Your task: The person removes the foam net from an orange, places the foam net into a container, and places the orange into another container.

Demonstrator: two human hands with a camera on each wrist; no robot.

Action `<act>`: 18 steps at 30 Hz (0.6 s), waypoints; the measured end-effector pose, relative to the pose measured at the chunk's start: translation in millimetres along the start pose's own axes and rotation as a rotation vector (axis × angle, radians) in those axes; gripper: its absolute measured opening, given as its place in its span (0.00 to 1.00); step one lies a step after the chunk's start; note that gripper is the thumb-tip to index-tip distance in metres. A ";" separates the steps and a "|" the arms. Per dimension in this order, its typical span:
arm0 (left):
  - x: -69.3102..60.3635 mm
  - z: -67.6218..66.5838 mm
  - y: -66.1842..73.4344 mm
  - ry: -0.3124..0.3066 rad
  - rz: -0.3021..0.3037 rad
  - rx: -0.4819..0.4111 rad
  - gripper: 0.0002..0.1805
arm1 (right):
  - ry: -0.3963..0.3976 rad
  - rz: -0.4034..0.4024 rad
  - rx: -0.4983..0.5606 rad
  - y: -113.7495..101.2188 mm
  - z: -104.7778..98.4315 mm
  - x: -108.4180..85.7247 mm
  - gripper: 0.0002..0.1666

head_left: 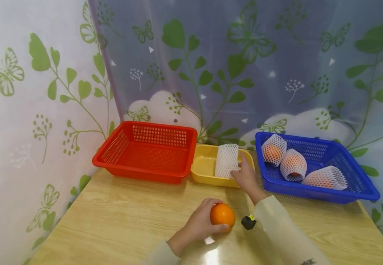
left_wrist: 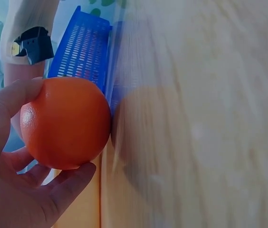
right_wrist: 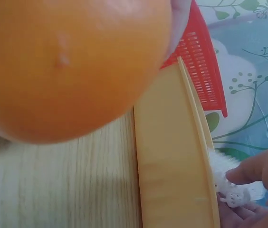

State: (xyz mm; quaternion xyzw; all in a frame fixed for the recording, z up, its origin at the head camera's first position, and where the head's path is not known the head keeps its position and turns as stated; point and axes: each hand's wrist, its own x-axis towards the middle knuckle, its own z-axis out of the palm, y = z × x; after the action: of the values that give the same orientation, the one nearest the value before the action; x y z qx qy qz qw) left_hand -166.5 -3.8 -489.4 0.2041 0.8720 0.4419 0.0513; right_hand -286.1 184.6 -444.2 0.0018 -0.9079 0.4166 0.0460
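An orange (head_left: 222,217) rests on the table near the front, and my left hand (head_left: 200,222) grips it with thumb and fingers on either side. The left wrist view shows the same orange (left_wrist: 66,123) between the thumb and fingertips of the left hand (left_wrist: 24,175). Over the yellow tray (head_left: 204,179), my right hand (head_left: 246,176) pinches the right edge of a white foam net (head_left: 226,161). In the right wrist view, thumb and fingers of the right hand (right_wrist: 262,183) meet on the net (right_wrist: 231,183), partly behind the tray's wall (right_wrist: 172,152).
A red basket (head_left: 145,175) stands left of the yellow tray. At the right, a blue basket (head_left: 314,192) holds several net-wrapped fruits (head_left: 293,164). A small black device (head_left: 248,222) is at the right sleeve. Patterned curtains stand behind and at the left.
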 end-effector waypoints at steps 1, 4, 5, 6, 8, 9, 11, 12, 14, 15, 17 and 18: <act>-0.3 0.0 0.3 -0.001 -0.004 -0.003 0.36 | -0.007 -0.002 -0.016 0.5 0.1 0.9 0.49; -0.8 -0.6 0.5 -0.004 -0.011 -0.007 0.36 | -0.015 -0.018 -0.046 2.3 0.6 4.1 0.49; -0.9 -0.8 0.6 -0.002 -0.011 -0.010 0.36 | -0.016 -0.023 -0.051 2.6 0.8 5.0 0.49; -1.0 -1.2 1.0 -0.001 -0.011 -0.014 0.36 | -0.015 -0.028 -0.056 2.5 0.7 5.5 0.49; -1.2 -1.2 0.9 0.001 -0.009 -0.018 0.36 | -0.013 -0.036 -0.068 2.8 1.1 5.8 0.47; -1.4 -1.1 1.1 0.001 -0.008 -0.020 0.36 | -0.014 -0.036 -0.071 2.4 1.3 5.3 0.46; -1.9 -0.8 1.2 0.002 -0.005 -0.024 0.36 | -0.010 -0.040 -0.091 2.2 2.1 4.8 0.43; -2.0 -0.7 1.1 0.003 -0.002 -0.025 0.36 | -0.006 -0.043 -0.104 2.2 2.4 4.5 0.42; -2.0 -0.2 0.2 0.007 0.002 -0.024 0.36 | -0.004 -0.046 -0.127 2.2 3.5 4.3 0.40; -1.8 -0.1 0.2 0.008 0.002 -0.025 0.36 | -0.003 -0.040 -0.136 1.8 3.8 3.9 0.40; -1.4 0.2 -0.1 0.011 0.004 -0.024 0.36 | 0.009 -0.042 -0.149 1.9 4.3 3.6 0.39; -0.9 0.3 -0.5 0.012 0.003 -0.022 0.36 | 0.015 -0.041 -0.151 1.4 4.1 3.6 0.39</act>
State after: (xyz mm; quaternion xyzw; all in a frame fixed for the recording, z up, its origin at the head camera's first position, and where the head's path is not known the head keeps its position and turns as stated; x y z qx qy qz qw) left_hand -165.8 -4.1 -490.1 0.2024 0.8670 0.4529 0.0477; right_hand -290.1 182.5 -447.7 0.0139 -0.9361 0.3459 0.0616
